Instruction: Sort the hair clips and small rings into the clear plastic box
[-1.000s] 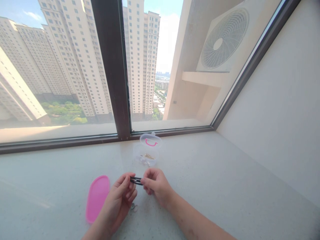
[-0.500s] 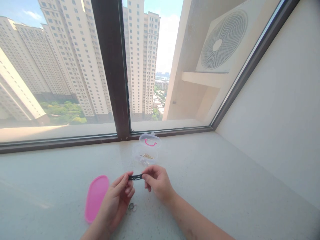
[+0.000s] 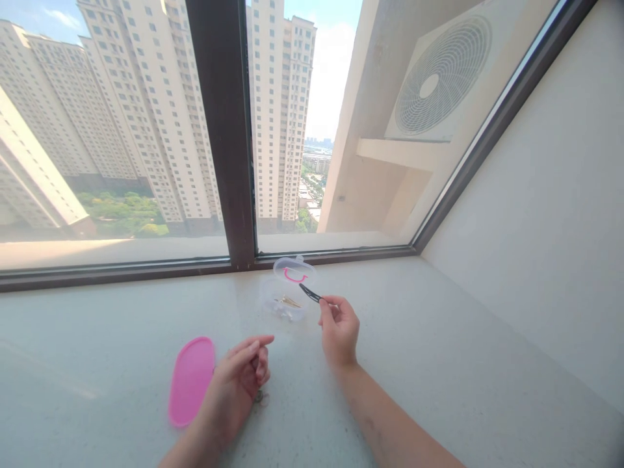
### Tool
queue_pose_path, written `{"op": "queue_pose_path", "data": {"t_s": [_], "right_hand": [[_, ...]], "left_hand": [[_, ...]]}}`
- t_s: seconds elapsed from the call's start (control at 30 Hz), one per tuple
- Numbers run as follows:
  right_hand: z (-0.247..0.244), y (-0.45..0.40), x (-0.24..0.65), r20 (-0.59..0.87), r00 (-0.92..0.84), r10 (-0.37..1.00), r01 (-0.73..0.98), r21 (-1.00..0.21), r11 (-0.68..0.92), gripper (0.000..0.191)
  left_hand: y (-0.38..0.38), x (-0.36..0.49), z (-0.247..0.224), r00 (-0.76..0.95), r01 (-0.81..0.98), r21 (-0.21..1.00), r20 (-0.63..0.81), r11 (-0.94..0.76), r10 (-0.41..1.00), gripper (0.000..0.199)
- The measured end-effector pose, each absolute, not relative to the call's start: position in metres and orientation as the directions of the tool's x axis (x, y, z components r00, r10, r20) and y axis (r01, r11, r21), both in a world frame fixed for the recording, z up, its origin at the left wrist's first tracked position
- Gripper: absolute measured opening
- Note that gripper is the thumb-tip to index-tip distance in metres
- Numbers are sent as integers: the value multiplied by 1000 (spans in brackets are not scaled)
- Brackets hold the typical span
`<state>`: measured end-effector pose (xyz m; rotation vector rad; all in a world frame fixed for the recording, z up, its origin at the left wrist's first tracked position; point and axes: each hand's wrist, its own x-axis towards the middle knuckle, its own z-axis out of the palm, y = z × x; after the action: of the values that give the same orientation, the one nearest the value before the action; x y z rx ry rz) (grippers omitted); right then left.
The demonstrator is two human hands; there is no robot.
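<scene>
My right hand (image 3: 340, 330) pinches one end of a black snap hair clip (image 3: 310, 294), whose other end points up and left over the clear plastic box (image 3: 266, 299). Gold-coloured clips (image 3: 288, 301) lie inside that box, and its lid with a pink handle (image 3: 295, 275) is raised at the back. My left hand (image 3: 242, 370) holds nothing. Its index finger is stretched out and the other fingers are loosely curled. Beneath it, partly hidden, small hair ties (image 3: 260, 397) rest on the white sill.
A pink tray (image 3: 191, 382) lies to the left of my left hand, partly behind the forearm. Behind the box runs the dark window frame (image 3: 241, 257). A white wall (image 3: 546, 214) borders the sill on the right.
My left hand has let go of the black hair clip. My right hand has carried the clip up, forward and to the right, close to the clear box.
</scene>
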<state>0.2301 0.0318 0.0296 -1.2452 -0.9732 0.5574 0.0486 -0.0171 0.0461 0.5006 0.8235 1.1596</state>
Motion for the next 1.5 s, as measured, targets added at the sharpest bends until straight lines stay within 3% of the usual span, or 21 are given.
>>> {"op": "queue_pose_path", "data": {"t_s": [0.17,0.37,0.73,1.5], "right_hand": [[28,30,229,423,428,799,263,-904,337,20],[26,30,228,443,353,824,318,-885,340,17],[26,29,226,425,295,856,326,-887,328,15],[25,30,223,486,218,846,324,-854,407,15]], "left_hand": [[-19,53,47,200,-517,790,-263,330,944,21],[-19,51,44,242,-486,802,-257,346,936,20],[-22,50,50,205,-517,806,-210,288,956,15],[-21,46,41,273,-510,794,-214,329,938,15]]}}
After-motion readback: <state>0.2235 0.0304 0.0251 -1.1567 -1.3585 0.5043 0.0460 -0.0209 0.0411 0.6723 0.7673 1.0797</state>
